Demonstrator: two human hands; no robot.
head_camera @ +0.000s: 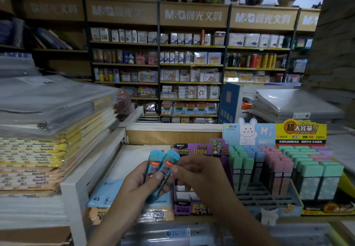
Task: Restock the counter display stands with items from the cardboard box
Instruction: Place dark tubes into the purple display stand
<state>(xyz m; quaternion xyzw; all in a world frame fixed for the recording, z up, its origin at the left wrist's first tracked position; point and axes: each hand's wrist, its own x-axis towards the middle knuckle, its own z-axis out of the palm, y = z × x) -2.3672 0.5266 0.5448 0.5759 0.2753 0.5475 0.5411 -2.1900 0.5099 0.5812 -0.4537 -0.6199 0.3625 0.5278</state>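
Slip risk: 2 slim blue cases (155, 159) look like smooth hard plastic, fanned in left hand (134, 186), thumb clamping them; right hand (199, 176) pinches the right case at its orange label. A loose pull may drop both. Purple card stand (190, 208), empty white cells, sits just below right fingers (178, 167)

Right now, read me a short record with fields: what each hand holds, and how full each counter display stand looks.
left hand: grips two blue plastic lead cases with orange labels
right hand: pinches the edge of the right-hand case
purple cardboard display stand: the white compartments visible by the hands are empty
pale blue rabbit display stand: pastel cases at the back, front slots empty
yellow display stand: green and pink cases, looks full
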